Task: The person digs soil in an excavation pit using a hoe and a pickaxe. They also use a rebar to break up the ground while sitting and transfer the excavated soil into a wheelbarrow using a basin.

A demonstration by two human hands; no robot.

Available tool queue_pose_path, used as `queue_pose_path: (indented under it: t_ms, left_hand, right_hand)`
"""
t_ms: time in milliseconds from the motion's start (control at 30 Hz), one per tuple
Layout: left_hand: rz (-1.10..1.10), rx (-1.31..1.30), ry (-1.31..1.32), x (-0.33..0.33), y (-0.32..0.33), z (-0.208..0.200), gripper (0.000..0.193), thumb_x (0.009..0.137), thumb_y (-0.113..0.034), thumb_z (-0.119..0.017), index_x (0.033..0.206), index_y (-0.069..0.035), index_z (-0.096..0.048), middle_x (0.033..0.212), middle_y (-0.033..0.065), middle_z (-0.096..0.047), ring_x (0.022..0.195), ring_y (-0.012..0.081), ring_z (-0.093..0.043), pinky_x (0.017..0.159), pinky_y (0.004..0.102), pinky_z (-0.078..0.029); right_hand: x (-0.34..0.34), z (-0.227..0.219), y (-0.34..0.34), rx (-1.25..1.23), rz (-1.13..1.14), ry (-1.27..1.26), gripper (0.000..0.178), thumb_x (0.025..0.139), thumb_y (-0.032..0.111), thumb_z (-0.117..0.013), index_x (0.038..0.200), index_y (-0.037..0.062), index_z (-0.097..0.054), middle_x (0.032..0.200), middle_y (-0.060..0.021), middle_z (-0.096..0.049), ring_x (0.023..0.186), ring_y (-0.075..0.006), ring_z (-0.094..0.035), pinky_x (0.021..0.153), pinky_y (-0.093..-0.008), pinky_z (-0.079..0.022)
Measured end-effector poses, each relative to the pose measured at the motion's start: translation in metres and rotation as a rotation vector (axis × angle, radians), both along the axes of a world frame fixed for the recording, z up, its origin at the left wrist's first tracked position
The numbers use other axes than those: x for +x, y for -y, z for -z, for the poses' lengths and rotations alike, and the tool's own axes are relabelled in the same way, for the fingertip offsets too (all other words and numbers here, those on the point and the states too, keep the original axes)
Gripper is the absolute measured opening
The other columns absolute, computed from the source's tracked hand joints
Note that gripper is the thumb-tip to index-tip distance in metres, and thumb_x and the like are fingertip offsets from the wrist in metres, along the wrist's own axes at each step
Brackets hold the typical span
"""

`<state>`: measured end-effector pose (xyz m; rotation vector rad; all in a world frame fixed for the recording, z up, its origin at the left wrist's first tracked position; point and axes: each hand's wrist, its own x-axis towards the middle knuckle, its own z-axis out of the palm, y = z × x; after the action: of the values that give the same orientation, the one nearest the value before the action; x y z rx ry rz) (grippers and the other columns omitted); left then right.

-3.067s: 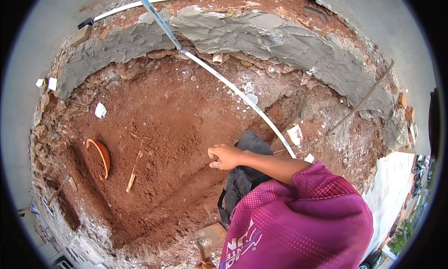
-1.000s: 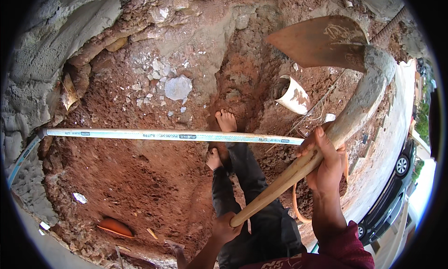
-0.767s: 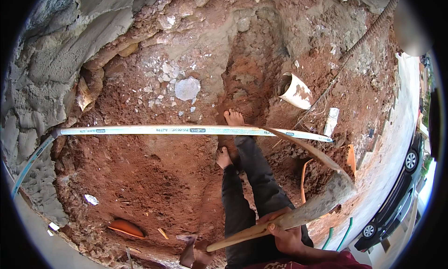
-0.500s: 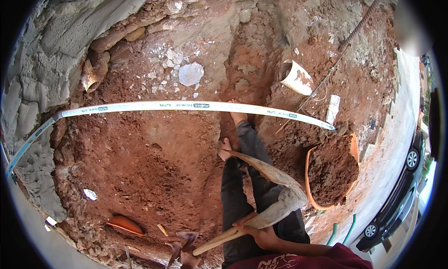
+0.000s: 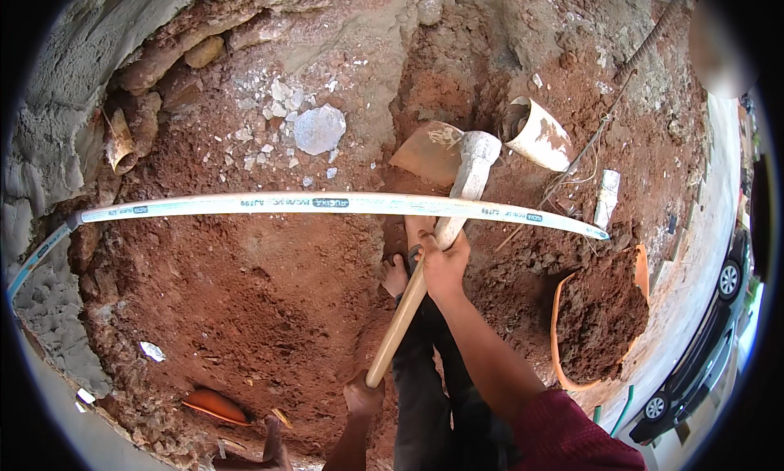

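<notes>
Both my hands grip a hoe with a long pale wooden handle (image 5: 398, 330). My right hand (image 5: 445, 265) wraps the handle close to the head; my left hand (image 5: 363, 395) closes around its lower end. The broad, soil-stained hoe blade (image 5: 426, 152) lies over the dug trench (image 5: 445, 66), beyond a long white pipe (image 5: 327, 204) that spans the view. The handle crosses the pipe near the hoe's head. My bare feet stand in the reddish soil below the pipe, partly hidden by my right arm and the handle.
An orange basin (image 5: 558, 336) heaped with soil stands at the right. Short white pipe pieces (image 5: 549, 140) and a rusty rod (image 5: 649, 46) lie beyond it. White rubble (image 5: 320, 130) sits left of the trench. A grey plastered wall (image 5: 73, 79) borders the far left; a dark car (image 5: 690, 365) stands far right.
The hoe has swung away from beside my legs out over the trench, its blade now past the white pipe. Both arms have reached forward with it.
</notes>
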<state>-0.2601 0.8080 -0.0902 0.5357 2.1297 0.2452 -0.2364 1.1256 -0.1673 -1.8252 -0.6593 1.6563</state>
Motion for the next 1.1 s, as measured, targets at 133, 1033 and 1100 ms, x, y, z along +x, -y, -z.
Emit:
queue_pose_path:
  t_ms: [133, 1033, 1100]
  left_hand:
    - [-0.064, 0.177, 0.043, 0.020, -0.040, 0.126, 0.017, 0.079, -0.012, -0.077, 0.085, 0.001, -0.067, 0.072, 0.0187, -0.067, 0.065, 0.0360, -0.068, 0.058, 0.0448, -0.053]
    - [-0.213, 0.530, 0.468, 0.000, -0.269, 0.283, 0.019, 0.090, -0.018, -0.074, 0.101, -0.005, -0.068, 0.077, 0.0118, -0.068, 0.071, 0.0212, -0.067, 0.069, 0.0365, -0.054]
    - [-0.198, 0.501, 0.464, -0.003, -0.269, 0.279, 0.020, 0.090, -0.019, -0.074, 0.100, -0.004, -0.068, 0.078, 0.0111, -0.069, 0.072, 0.0225, -0.068, 0.069, 0.0359, -0.054]
  right_hand:
    - [-0.001, 0.054, -0.050, 0.477, -0.116, 0.173, 0.019, 0.090, -0.001, -0.062, 0.105, 0.0017, -0.051, 0.081, -0.0040, -0.058, 0.059, -0.0083, -0.053, 0.049, -0.0277, -0.049]
    - [-0.018, 0.133, -0.225, 0.957, -0.304, 0.562, 0.032, 0.095, 0.009, -0.065, 0.114, 0.0024, -0.040, 0.079, -0.0062, -0.056, 0.054, -0.0109, -0.056, 0.048, -0.0269, -0.050]
    - [-0.018, 0.134, -0.225, 0.949, -0.274, 0.578, 0.038, 0.091, 0.011, -0.066, 0.118, -0.0015, -0.043, 0.081, -0.0134, -0.061, 0.062, -0.0212, -0.062, 0.060, -0.0350, -0.051]
